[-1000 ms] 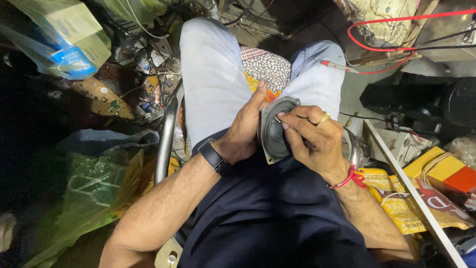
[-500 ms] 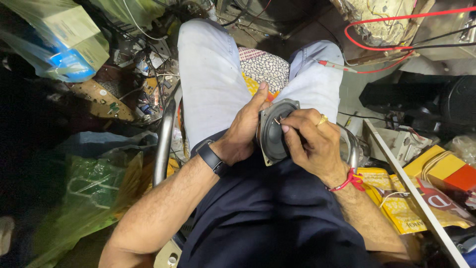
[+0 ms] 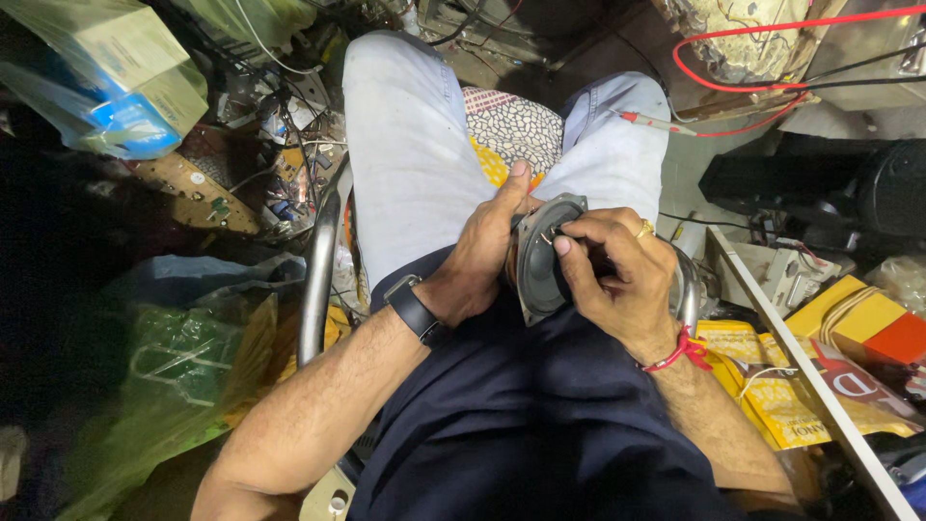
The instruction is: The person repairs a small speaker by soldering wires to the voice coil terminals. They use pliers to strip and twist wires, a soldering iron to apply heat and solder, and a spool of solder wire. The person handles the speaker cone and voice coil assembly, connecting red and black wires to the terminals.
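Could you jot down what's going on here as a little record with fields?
Setting: seated person, cluttered electronics workshop
Object in hand: small round speaker, grey, held over the lap
Left hand: grips the speaker's side, thumb up
Right hand: fingertips on the speaker's rim
Left wrist: black watch
Right wrist: red thread
Nearby: red wire above, yellow packets at right

The right hand's fingers [image 3: 579, 253] cover the speaker's [image 3: 538, 280] centre; its back is hidden behind the left hand's fingers [image 3: 502, 207].
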